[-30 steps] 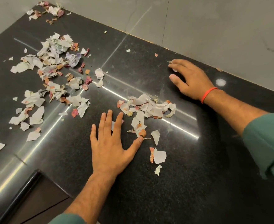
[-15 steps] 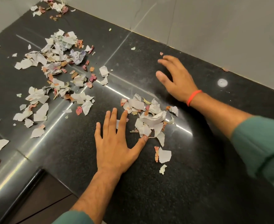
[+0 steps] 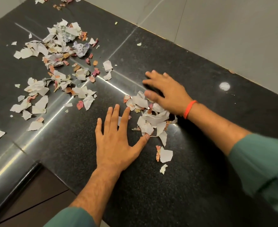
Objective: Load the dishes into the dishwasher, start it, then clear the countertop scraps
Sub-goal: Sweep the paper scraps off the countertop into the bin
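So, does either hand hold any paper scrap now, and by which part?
Neither grips anything. The left hand lies flat, thumb touching the small scrap pile; the right hand rests open-fingered against its far side.

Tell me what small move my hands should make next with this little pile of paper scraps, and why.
Probably draw the right hand on toward the left hand, which lies flat as a stop. The small pile sits loose between them, so closing the gap should bunch it tight enough to lift. Two stray scraps lie nearer the counter edge.
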A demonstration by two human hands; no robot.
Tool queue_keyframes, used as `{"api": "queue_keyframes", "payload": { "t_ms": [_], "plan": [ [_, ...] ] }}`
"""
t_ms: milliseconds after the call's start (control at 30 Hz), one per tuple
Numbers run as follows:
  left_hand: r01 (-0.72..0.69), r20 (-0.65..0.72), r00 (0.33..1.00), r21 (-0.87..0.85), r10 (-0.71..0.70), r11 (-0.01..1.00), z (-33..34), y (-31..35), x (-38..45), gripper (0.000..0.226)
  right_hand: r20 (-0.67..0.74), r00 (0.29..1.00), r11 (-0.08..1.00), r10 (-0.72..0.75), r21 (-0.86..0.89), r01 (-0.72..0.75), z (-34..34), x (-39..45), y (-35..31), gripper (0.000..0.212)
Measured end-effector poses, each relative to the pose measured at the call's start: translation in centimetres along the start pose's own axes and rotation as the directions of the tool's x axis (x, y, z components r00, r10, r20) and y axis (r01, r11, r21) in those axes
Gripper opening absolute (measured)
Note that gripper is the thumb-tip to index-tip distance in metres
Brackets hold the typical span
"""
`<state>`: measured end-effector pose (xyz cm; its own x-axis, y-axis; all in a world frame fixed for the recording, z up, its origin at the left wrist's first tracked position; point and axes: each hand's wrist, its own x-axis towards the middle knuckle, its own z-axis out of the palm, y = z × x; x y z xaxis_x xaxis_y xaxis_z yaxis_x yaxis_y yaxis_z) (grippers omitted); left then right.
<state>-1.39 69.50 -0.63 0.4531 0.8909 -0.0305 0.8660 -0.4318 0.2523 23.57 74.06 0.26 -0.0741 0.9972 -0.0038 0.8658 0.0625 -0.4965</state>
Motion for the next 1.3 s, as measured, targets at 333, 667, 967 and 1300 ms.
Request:
{"api": "queue_keyframes", "payload": {
  "t_ms": [333, 667, 967, 1300],
  "plan": [
    [0.001, 0.013, 1.000, -0.013, 0.000, 1.000, -0.1, -0.1, 0.0, 0.096, -0.106, 0.982, 0.896, 0.157, 0.433, -0.096, -0.6, -9.9, -3.5, 0.091],
    [-0.004, -0.004, 1.000, -0.057, 0.004, 0.998, -0.1, -0.1, -0.1, 0.085, 0.011, 0.997, 0.997, 0.071, -0.043, -0.071, 3.0, -16.0, -7.0, 0.133],
    [-0.011, -0.029, 1.000, -0.075, 0.009, 0.997, 0.1, -0.3, -0.1, 0.081, -0.063, 0.994, 0.996, 0.085, -0.024, -0.086, 2.8, -7.4, -5.7, 0.127],
    [0.008, -0.031, 0.999, -0.086, -0.011, 0.996, 0.1, -0.1, -0.1, 0.092, 0.238, 0.961, 0.974, -0.142, -0.139, 0.179, 1.0, 0.5, -5.0, 0.133]
  ]
}}
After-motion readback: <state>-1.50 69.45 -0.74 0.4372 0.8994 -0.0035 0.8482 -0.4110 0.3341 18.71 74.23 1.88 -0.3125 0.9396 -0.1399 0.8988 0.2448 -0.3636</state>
